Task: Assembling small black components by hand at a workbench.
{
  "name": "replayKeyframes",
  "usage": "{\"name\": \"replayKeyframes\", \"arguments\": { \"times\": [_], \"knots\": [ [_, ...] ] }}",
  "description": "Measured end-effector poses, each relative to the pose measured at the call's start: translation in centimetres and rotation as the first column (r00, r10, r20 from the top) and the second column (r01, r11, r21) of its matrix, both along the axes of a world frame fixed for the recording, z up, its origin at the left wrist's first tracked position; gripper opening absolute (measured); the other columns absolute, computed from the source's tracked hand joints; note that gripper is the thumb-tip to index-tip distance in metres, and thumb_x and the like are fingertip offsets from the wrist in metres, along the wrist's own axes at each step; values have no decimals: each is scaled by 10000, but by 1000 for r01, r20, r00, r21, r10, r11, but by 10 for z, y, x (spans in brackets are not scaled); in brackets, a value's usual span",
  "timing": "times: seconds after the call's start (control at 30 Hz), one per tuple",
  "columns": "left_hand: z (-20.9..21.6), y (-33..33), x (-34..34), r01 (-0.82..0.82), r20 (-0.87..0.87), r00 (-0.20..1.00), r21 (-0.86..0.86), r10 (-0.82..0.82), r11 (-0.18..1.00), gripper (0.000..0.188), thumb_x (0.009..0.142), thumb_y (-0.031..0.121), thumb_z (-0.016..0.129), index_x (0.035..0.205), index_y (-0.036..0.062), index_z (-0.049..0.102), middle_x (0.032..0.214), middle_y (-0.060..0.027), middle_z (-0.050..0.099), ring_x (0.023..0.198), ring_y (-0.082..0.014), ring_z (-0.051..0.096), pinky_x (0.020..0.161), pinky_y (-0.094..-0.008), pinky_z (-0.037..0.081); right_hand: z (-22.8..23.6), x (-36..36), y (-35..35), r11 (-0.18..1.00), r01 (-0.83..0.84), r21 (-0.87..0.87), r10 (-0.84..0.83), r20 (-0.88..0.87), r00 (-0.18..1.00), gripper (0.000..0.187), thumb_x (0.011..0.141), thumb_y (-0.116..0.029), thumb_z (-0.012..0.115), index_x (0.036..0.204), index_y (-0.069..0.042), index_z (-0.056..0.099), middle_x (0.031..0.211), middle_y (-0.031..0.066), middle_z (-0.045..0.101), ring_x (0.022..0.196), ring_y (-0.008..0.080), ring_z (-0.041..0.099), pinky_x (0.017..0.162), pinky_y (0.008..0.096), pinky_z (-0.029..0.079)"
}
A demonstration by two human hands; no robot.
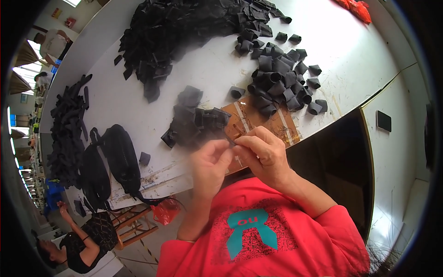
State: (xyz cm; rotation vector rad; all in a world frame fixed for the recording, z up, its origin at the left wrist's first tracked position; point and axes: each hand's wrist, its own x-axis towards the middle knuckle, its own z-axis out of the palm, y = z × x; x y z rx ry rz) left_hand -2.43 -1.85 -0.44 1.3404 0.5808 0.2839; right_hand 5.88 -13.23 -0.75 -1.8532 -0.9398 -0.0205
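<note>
My left hand and my right hand meet at the table's near edge, fingertips pinched together. Between them is a small black fabric piece, mostly covered by the fingers. Just beyond my left hand lies a loose heap of black fabric pieces. A brown board with pale tape strips lies under and beyond my right hand. Past the board rises a pile of black fabric loops, curled into short tubes. One single loop sits apart, left of that pile.
A large mound of flat black pieces covers the far side of the white table. Dark strips and a black zippered bag lie left. A phone rests on the right-hand surface. Another person sits lower left, near a wooden stool.
</note>
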Motion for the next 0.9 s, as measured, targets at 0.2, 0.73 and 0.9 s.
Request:
{"name": "replayKeyframes", "arguments": {
  "times": [0.2,0.73,0.9],
  "knots": [
    [-25,-18,11,-321,235,947,654,219,685,62,814,-34,539,875,-25,542,739,-52,586,575,-62,541,472,-176,435,-14,-1,10,989,91,-116,-27,462,887,275,574,-59,602,840,-11,546,737,73,480,644,216,493,484,301,422],
    [-4,-16,17,-297,305,942,560,142,774,129,726,-85,474,830,-15,505,683,-27,526,422,-17,350,373,-166,267,13,6,-3,857,178,483,510,-844,-166,174,831,-157,569,693,-55,540,642,-29,508,584,36,433,497,182,339],
    [43,6,25,115,366,923,-551,116,826,161,745,-47,514,877,40,484,795,-81,571,481,-42,454,420,-171,394,51,32,6,944,-193,268,326,-661,676,309,863,-273,553,687,-26,492,621,-47,444,590,36,397,503,191,338]
  ]
}}
